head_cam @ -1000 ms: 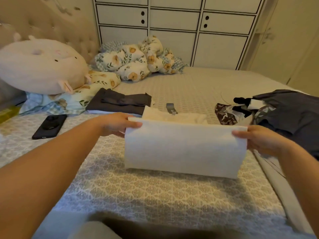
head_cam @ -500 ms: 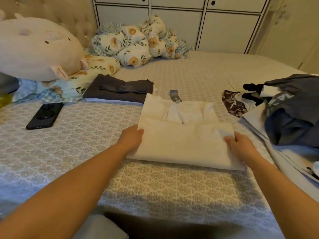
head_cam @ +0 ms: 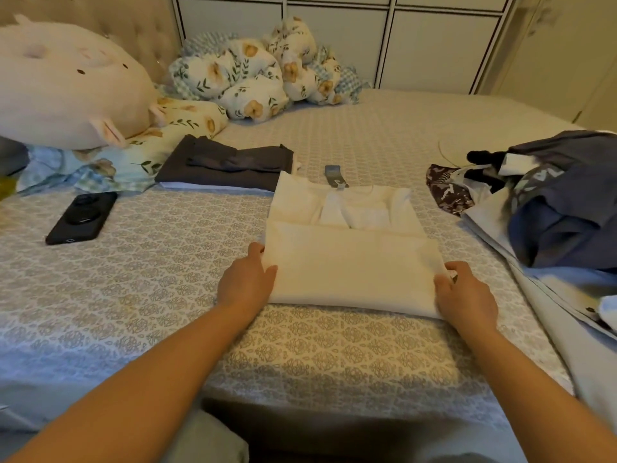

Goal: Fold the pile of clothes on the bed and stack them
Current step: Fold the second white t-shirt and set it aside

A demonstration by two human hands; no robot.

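A white garment (head_cam: 350, 259) lies on the bed (head_cam: 167, 262), its lower part folded up over the upper part. A grey tag (head_cam: 335, 175) shows at its far edge. The left hand (head_cam: 247, 282) pinches the left edge of the fold, thumb on top and fingers tucked beneath. The right hand (head_cam: 464, 295) grips the right edge, fingers curled around the cloth.

To the far left of the garment sits a folded dark stack (head_cam: 227, 168), just beside its corner. An unfolded pile (head_cam: 551, 208) of dark and patterned clothes lies to the right. A black phone (head_cam: 81, 217) rests on the bed to the left, near a plush toy (head_cam: 66, 85) and floral pillows (head_cam: 257, 71).
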